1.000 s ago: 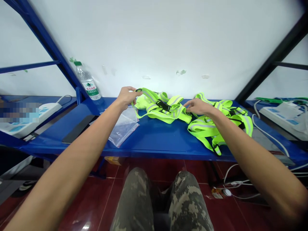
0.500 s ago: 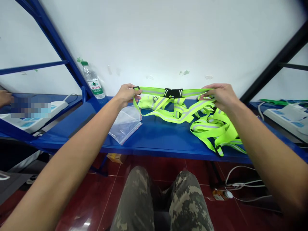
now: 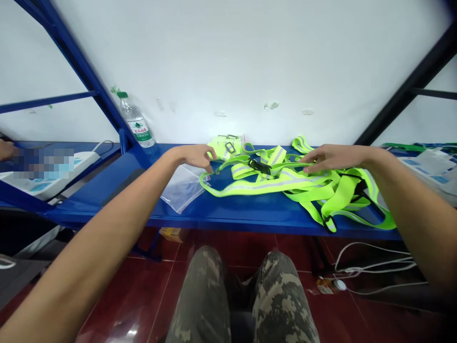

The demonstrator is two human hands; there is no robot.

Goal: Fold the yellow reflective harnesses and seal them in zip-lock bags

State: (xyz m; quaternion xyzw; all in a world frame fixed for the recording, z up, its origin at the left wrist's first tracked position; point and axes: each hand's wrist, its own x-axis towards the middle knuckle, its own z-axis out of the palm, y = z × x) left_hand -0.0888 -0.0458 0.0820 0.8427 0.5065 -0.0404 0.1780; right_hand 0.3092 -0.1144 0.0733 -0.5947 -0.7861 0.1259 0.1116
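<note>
A neon yellow-green reflective belt with silver stripes lies loosely looped over the blue table, its black buckle (image 3: pixel 260 166) at the middle. My left hand (image 3: pixel 196 156) is closed at the left end of the belt, fingers pointing down; the fingertips partly hide the strap there. On the right, my right hand (image 3: pixel 328 157) has the belt between its thumb and fingers, low over the heap of reflective straps (image 3: pixel 335 195). Below my left hand, a clear zip bag (image 3: pixel 182 188) lies flat. A folded yellow-green bundle (image 3: pixel 225 146) with black slides sits behind the belt.
A water bottle (image 3: pixel 135 121) with a green cap leans at the back left. Blue metal frame posts (image 3: pixel 76 57) stand at the left, a dark post (image 3: pixel 403 90) at the right. White cables (image 3: pixel 374 267) hang under the table (image 3: pixel 228 212). Another person's hand (image 3: pixel 5 150) shows far left.
Both hands have come down with the belt, which was stretched taut and now sags onto the table. The right-hand heap has spread further right.
</note>
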